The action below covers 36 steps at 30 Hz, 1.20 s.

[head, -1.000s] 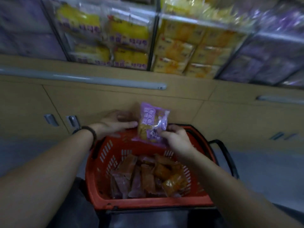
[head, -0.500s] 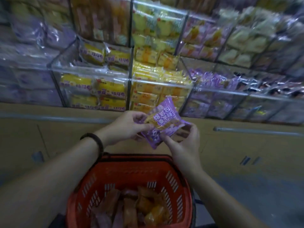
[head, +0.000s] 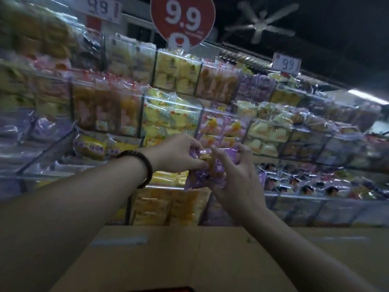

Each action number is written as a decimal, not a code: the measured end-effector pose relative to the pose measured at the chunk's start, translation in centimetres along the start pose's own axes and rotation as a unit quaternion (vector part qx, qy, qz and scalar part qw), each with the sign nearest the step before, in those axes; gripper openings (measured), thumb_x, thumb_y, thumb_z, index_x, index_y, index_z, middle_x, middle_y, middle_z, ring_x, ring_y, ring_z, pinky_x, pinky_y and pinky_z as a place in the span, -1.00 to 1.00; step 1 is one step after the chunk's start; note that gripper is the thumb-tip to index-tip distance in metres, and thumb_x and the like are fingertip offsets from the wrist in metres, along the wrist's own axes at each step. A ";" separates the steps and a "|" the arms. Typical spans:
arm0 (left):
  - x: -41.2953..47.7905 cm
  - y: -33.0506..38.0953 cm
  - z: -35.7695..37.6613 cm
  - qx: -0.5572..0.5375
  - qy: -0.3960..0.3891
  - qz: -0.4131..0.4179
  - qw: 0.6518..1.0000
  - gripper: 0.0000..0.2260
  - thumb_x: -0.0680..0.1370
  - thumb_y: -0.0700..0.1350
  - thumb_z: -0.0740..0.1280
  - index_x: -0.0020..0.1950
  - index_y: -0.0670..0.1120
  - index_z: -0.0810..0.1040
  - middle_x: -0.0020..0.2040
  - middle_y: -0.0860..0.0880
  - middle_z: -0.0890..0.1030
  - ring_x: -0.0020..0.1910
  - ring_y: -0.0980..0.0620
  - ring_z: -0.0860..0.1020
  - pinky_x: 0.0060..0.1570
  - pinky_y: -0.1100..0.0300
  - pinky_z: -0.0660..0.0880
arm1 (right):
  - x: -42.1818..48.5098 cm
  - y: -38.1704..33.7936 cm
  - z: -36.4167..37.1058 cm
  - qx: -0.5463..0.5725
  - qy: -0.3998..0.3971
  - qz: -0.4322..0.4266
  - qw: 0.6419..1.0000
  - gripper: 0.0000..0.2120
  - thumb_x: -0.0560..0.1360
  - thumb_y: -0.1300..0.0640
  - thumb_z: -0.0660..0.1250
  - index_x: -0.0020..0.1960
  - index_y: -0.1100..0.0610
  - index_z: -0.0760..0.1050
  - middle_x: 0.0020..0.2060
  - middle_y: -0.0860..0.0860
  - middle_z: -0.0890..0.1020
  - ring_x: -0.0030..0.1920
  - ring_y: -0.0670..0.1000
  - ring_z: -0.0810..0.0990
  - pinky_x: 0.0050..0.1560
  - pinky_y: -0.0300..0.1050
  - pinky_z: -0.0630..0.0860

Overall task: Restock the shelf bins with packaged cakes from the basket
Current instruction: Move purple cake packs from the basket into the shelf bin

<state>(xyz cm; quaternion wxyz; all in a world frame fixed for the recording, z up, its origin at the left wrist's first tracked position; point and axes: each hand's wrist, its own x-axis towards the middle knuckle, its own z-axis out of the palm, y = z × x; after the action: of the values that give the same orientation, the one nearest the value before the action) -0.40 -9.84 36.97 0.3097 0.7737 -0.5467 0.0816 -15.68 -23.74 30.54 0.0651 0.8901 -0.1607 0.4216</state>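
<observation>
Two grips: left hand [head: 176,153], right hand [head: 237,180] pinch cake pack [head: 194,180] | print partly hidden

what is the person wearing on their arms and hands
No sleeves show: the left forearm and right forearm are bare. A dark, ribbed round bracelet circles the left wrist. The left hand and right hand wear no gloves, and no ring or watch is visible.

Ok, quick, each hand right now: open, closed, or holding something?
Left hand: pinches the purple cake packet at its left side.
Right hand: holds the same packet, fingers curled round its right side.
</observation>
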 end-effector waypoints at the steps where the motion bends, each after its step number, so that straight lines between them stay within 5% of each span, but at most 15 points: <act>1: 0.8 0.0 0.0 -0.008 0.007 0.009 1.000 -0.71 0.50 0.22 0.55 0.08 0.07 0.72 -0.18 0.07 0.69 -0.21 0.11 0.62 -0.28 0.22 0.45 | 1.1 0.6 0.0 0.009 -0.006 0.002 1.000 -0.15 0.41 -0.05 0.60 0.54 -0.33 0.22 0.55 0.09 0.14 0.39 0.24 0.46 -0.04 0.06 0.62; 4: 2.1 -1.0 0.5 -0.107 0.032 0.018 0.994 -0.49 0.49 0.39 0.41 0.33 0.14 0.61 -0.02 0.11 0.71 -0.08 0.13 0.68 -0.13 0.19 0.62 | 4.4 2.8 0.4 0.051 -0.007 0.020 0.998 -0.40 0.47 0.04 0.58 0.38 -0.24 0.37 0.36 0.06 0.29 0.07 0.14 0.61 -0.15 -0.04 0.60; 7: 2.4 -3.7 2.1 -0.166 0.043 -0.029 0.985 -0.55 0.59 0.37 0.30 0.36 0.15 0.52 0.13 0.11 0.67 0.02 0.12 0.68 -0.02 0.04 0.68 | 7.2 4.9 1.7 0.111 0.017 0.052 0.992 -0.84 0.58 0.09 0.47 0.07 -0.07 0.51 0.07 -0.03 0.40 -0.10 -0.03 0.58 -0.18 -0.24 0.48; 10: 0.7 -6.7 4.6 0.008 -0.013 -0.043 0.999 -0.57 0.64 0.32 0.26 0.46 0.18 0.44 0.28 0.18 0.56 0.19 0.17 0.55 0.14 0.13 0.58 | 9.6 6.7 3.4 0.129 0.050 0.086 0.987 -0.88 0.62 0.23 0.37 -0.07 0.06 0.52 -0.15 -0.05 0.46 -0.19 -0.11 0.49 -0.29 -0.39 0.32; 12: -0.2 -7.7 6.0 0.147 -0.024 0.003 0.989 -0.51 0.65 0.36 0.18 0.51 0.18 0.39 0.34 0.19 0.53 0.31 0.16 0.46 0.28 0.11 0.52 | 11.6 7.8 5.0 0.131 0.054 0.089 0.986 -0.85 0.60 0.21 0.38 -0.11 0.05 0.49 -0.17 0.01 0.53 -0.16 0.03 0.55 -0.19 -0.17 0.46; 14: 0.0 -7.9 6.5 0.198 -0.050 0.025 0.979 -0.46 0.64 0.42 0.09 0.53 0.21 0.36 0.38 0.22 0.49 0.35 0.16 0.38 0.37 0.10 0.43 | 13.3 8.1 6.3 0.117 -0.042 0.082 0.989 -0.88 0.55 0.02 0.46 -0.03 0.01 0.53 -0.06 0.01 0.56 -0.04 0.07 0.57 -0.04 -0.03 0.50; 17: 0.8 -7.9 6.1 0.208 -0.094 0.018 0.973 -0.44 0.61 0.47 0.06 0.53 0.24 0.34 0.41 0.23 0.41 0.38 0.15 0.30 0.42 0.05 0.36 | 15.4 7.3 6.7 0.017 -0.253 0.031 0.967 -0.59 0.48 -0.24 0.39 0.24 -0.08 0.56 0.16 -0.01 0.58 0.11 0.03 0.54 0.09 0.02 0.54; 21: 0.5 -8.3 5.6 0.205 -0.172 0.034 0.963 -0.45 0.64 0.43 0.06 0.59 0.29 0.21 0.52 0.26 0.27 0.48 0.13 0.18 0.49 0.02 0.24 | 17.8 7.2 5.5 0.036 -0.466 0.041 0.883 -0.62 0.39 -0.04 0.49 0.17 0.07 0.63 0.00 0.06 0.75 0.01 0.13 0.71 -0.03 -0.02 0.62; 24: 1.1 -8.9 5.2 0.184 -0.171 0.026 0.968 -0.43 0.61 0.46 0.09 0.59 0.32 0.20 0.51 0.32 0.25 0.48 0.17 0.15 0.50 0.03 0.20 | 18.2 7.9 5.5 -0.013 -0.515 -0.005 0.857 -0.70 0.42 0.03 0.58 0.09 0.09 0.65 -0.04 0.10 0.75 -0.18 0.01 0.65 -0.25 -0.08 0.55; 30: 1.4 -9.5 5.6 0.148 -0.134 0.035 0.979 -0.39 0.56 0.51 0.13 0.55 0.29 0.30 0.42 0.33 0.32 0.41 0.20 0.20 0.46 0.04 0.22 | 21.4 9.8 4.8 -0.015 -0.453 -0.069 0.889 -0.80 0.46 0.10 0.58 -0.06 -0.17 0.63 -0.17 -0.16 0.66 -0.12 -0.12 0.62 -0.09 -0.14 0.53; 36: 1.1 -10.1 6.3 0.125 -0.108 0.029 0.986 -0.41 0.52 0.51 0.19 0.50 0.33 0.31 0.38 0.35 0.33 0.40 0.18 0.22 0.44 0.00 0.30 | 24.9 10.7 7.6 -0.064 -0.211 -0.051 0.974 -0.86 0.46 0.04 0.56 -0.10 -0.08 0.60 -0.18 -0.09 0.63 -0.13 0.02 0.62 -0.10 0.02 0.64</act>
<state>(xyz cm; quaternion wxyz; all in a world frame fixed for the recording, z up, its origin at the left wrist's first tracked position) 7.78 -12.17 28.57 0.1470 0.7942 -0.5850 0.0741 1.00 -41.44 44.67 0.1076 0.9600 -0.1515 0.2094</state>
